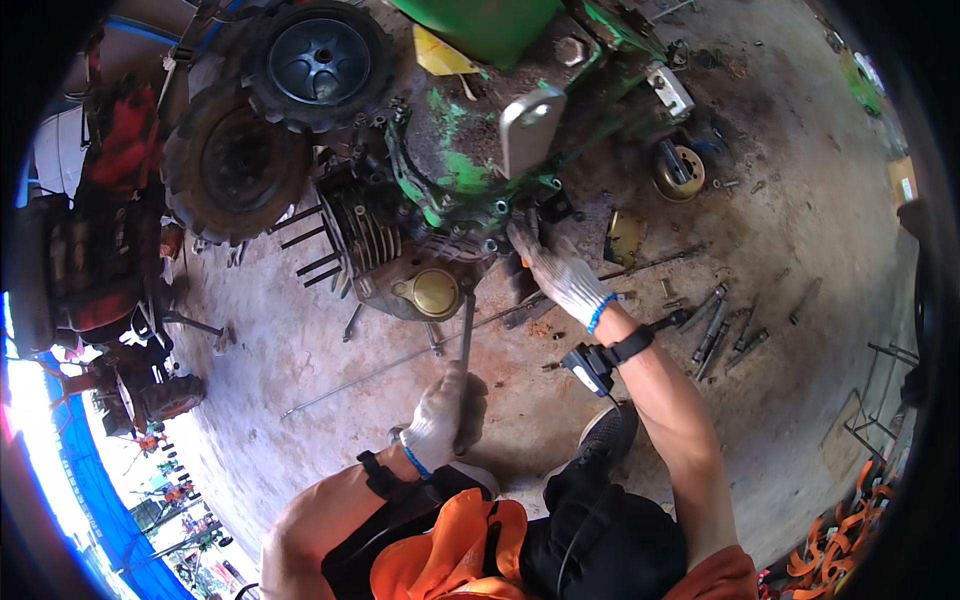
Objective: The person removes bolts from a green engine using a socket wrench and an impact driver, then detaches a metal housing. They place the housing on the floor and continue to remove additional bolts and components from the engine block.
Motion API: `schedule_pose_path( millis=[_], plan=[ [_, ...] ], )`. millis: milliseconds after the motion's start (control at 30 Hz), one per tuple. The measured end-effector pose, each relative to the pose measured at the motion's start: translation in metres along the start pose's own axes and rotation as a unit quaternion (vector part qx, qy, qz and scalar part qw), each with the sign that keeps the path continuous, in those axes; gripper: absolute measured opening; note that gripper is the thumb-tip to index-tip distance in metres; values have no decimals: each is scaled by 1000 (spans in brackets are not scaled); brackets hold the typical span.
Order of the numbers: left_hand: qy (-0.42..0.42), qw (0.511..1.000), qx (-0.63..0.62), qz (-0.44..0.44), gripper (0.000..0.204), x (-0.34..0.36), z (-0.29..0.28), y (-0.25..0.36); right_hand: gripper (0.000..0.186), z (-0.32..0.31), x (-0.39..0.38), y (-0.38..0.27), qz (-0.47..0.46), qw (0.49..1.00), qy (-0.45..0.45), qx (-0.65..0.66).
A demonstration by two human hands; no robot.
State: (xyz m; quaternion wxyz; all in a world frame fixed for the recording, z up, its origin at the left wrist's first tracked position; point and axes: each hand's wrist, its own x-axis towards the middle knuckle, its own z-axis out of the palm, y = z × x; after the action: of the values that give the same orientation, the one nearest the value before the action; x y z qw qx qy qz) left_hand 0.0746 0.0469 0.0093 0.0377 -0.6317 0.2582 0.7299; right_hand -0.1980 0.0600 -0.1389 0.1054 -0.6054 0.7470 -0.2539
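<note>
My left hand (437, 412), in a white knit glove, is closed around a long steel wrench (466, 345). The wrench stands roughly upright in the picture, its upper end beside a round brass-coloured cap (435, 294) on the engine block. Up and to the right, my gloved right hand (562, 275) reaches to the lower edge of a green machine housing (450, 150). Its fingers are bent together against the bolted rim; what they grip there is hidden. A finned metal cylinder (362, 225) with protruding studs adjoins the block on the left.
Two treaded wheels (320, 65) stand at upper left, near a red machine (120, 150). Several sockets and bars (712, 335) lie on the concrete at right. A brass-coloured pulley (680, 172) and a yellowish plate (625, 237) lie nearer the housing. A thin rod (360, 380) crosses the floor.
</note>
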Motion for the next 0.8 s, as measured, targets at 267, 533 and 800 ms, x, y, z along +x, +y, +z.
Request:
schedule_pose_path(
  millis=[267, 533, 800],
  plan=[
    [25, 998, 37, 49, 50, -1, 5, -1, 58, -10, 7, -16, 174, 962, -77, 198],
    [34, 998, -44, -12, 40, 7, 20, -4, 64, -14, 24, -37, 401, 835, -62, 370],
    [95, 995, 37, 22, 34, 28, 64, -21, 55, -30, 20, -23, 135, 953, -248, 114]
  ],
)
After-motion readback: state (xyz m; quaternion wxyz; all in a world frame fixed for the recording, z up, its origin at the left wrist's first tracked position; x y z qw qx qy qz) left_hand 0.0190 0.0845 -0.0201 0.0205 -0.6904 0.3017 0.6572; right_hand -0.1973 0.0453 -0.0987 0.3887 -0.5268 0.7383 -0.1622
